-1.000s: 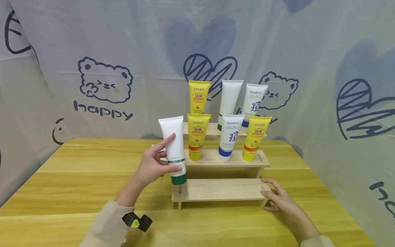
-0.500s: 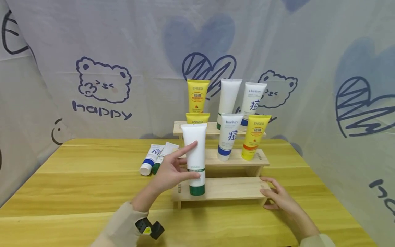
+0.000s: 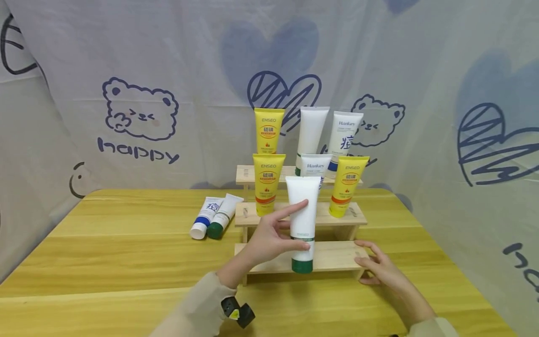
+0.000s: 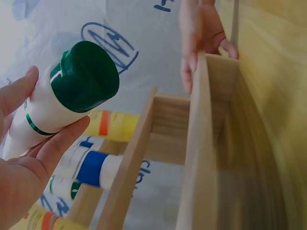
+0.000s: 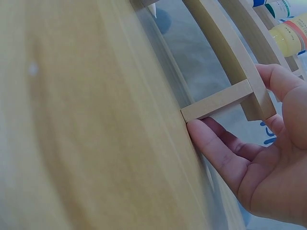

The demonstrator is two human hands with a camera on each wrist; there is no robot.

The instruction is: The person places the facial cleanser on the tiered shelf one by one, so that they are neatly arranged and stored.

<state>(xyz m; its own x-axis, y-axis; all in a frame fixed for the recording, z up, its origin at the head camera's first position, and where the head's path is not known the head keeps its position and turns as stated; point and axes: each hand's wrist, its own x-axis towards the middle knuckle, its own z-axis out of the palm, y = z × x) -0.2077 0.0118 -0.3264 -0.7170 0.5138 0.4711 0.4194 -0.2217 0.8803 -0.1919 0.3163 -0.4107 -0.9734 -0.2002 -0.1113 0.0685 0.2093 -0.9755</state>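
Note:
My left hand (image 3: 269,238) grips a white squeeze tube (image 3: 304,210) with a green cap, cap down. In the head view it hangs upright before the lowest tier of a wooden step stand (image 3: 337,256); the left wrist view shows its green cap (image 4: 88,76) apart from the boards. My right hand (image 3: 381,267) holds the right end of that lowest tier, fingers against its leg (image 5: 218,101). On the middle tier stand a yellow tube (image 3: 266,185), a Hankey tube (image 3: 316,163) partly hidden by the held one, and another yellow tube (image 3: 347,187).
Along the top tier stand a yellow tube (image 3: 268,131), a white tube (image 3: 311,135) and a Hankey tube (image 3: 344,135). Left of the stand, a blue-banded tube (image 3: 205,217) and a green-capped tube (image 3: 225,215) lie on the wooden table (image 3: 126,252). A printed curtain (image 3: 202,70) hangs behind.
My left hand has carried the white tube rightward and slightly down, from the stand's left end to in front of its middle. My right hand stays at the stand's right end.

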